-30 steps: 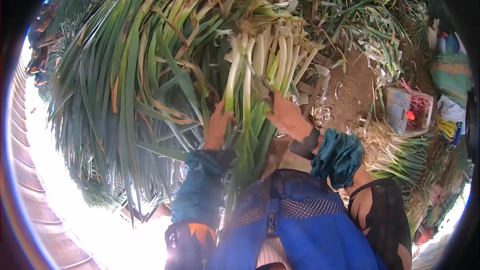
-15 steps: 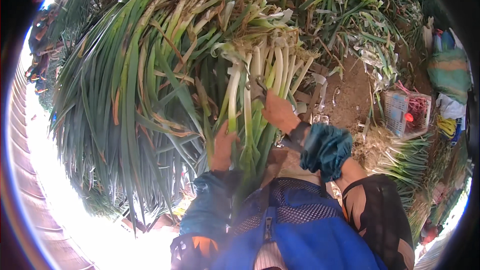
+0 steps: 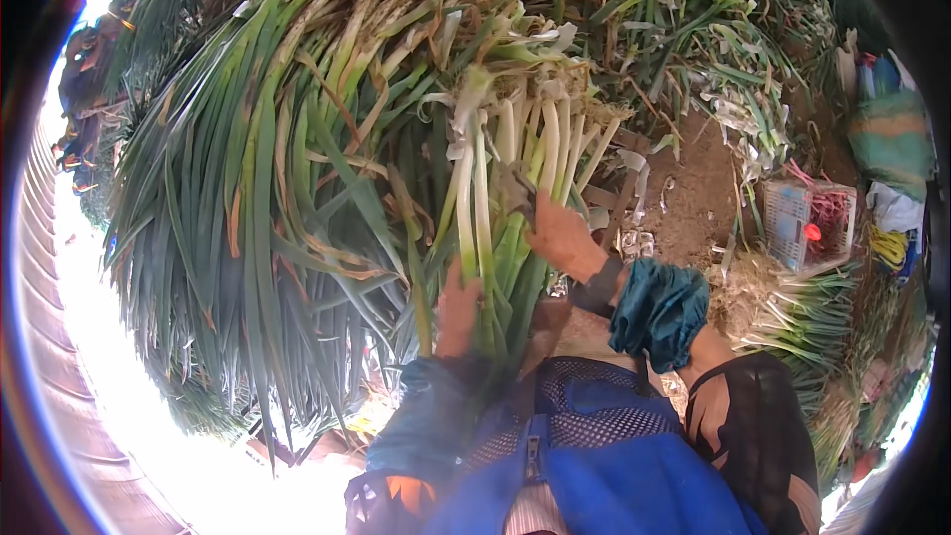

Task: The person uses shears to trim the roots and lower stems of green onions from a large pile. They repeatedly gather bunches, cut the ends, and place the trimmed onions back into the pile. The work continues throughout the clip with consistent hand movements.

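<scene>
In front of me lies a bundle of long green onions [image 3: 482, 208], white stalks and roots pointing away, green leaves toward my lap. My left hand [image 3: 458, 309] is closed around two of the stalks at the bundle's left side, low down where white turns green. My right hand [image 3: 567, 238] is closed at the bundle's right side, over the stalks. A small dark metal tool [image 3: 519, 186], blade-like, sticks out from its fingers toward the stalks; its handle is hidden. A big heap of green onions [image 3: 248, 159] fills the left, beside my left hand.
Leaf and peel scraps [image 3: 708, 69] cover the far right ground. A white plastic crate [image 3: 788, 228] with red ties stands at the right. Trimmed green onions [image 3: 807, 322] lie below it. Bags [image 3: 892, 149] are at the right edge. My blue apron [image 3: 594, 446] covers my lap.
My left hand has shifted right and slightly nearer, drawing its stalks closer together. My right hand, still with the tool, has moved slightly right and nearer.
</scene>
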{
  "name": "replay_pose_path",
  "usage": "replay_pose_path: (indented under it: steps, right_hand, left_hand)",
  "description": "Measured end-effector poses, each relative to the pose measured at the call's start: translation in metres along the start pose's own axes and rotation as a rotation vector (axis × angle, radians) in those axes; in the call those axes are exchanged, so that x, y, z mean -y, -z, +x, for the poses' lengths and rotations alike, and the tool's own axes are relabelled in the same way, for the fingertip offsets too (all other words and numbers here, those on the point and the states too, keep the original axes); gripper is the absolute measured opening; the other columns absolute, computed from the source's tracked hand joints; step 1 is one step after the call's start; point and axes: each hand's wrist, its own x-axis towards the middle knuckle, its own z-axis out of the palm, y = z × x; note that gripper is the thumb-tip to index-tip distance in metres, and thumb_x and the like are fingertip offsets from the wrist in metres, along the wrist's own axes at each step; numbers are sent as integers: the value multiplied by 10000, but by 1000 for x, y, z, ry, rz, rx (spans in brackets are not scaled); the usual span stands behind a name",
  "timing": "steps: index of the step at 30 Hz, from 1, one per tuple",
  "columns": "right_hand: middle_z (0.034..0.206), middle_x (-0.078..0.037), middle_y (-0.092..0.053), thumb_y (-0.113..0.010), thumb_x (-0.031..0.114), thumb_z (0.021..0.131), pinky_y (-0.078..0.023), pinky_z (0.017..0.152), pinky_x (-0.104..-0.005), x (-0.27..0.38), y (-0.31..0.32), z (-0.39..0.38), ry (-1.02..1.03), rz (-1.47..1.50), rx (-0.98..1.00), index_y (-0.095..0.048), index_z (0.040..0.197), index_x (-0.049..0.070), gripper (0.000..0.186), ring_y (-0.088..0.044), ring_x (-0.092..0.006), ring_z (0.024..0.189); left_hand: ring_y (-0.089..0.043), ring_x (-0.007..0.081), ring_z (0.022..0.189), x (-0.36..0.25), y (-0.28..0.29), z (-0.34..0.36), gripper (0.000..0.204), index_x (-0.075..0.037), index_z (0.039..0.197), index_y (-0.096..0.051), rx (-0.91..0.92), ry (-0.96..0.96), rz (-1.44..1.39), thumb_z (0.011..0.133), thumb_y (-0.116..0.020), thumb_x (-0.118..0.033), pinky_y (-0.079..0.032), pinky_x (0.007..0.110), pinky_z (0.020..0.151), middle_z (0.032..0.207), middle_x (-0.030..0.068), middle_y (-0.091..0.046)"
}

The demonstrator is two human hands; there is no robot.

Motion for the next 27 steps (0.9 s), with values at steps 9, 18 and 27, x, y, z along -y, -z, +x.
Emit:
replay_pose_path:
  steps: [9, 18, 27]
  right_hand:
    - [832, -261, -630, -606, 187, 786, -510, 670, -516, 2, 3, 3, 132, -23, -79, -402, 1114, -61, 459, -631, -448, 776]
    - [901, -290, -609, -636, 280, 795, -496, 697, -510, 6, 26, -10, 28, 1, 71, -366, 1201, -108, 623, -609, -456, 830]
    - [866, -269, -610, -654, 226, 785, -499, 663, -507, -13, 25, -35, 125, -38, 123, -361, 1251, -90, 634, -612, -448, 765]
  left_hand:
    - [-619, 435, 951, 31, -23, 10, 763, -145, 1404, -364, -220, -275, 586, 734, -712, -260, -463, 505, 860, 1086, 211, -641]
    - [-623, 430, 975, 29, -27, -3, 892, -163, 1470, -212, 47, 109, 518, 727, -703, -211, -479, 495, 831, 1088, 242, -634]
    - [-522, 420, 1132, 34, -29, -32, 741, -108, 1413, -364, 250, -15, 732, 755, -675, -246, -470, 493, 880, 1286, 252, -493]
